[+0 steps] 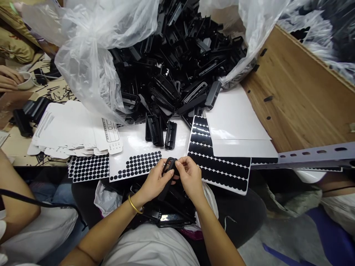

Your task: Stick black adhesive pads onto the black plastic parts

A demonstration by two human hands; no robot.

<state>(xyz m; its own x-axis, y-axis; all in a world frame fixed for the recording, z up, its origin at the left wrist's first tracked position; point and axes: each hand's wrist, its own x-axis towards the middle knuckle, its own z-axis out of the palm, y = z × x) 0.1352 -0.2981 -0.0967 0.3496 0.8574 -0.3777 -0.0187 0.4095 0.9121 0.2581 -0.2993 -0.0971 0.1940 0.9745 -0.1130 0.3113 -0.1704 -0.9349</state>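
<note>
Head view: my left hand (156,178) grasps the part (172,163) by its sides; my right hand (190,175) has its fingertips at the upper end. The part sits between my hands, just in front of the dot sheet (141,165). I judge it light, stiff and slightly slippery; grip the long sides, clear of the slotted end.
</note>
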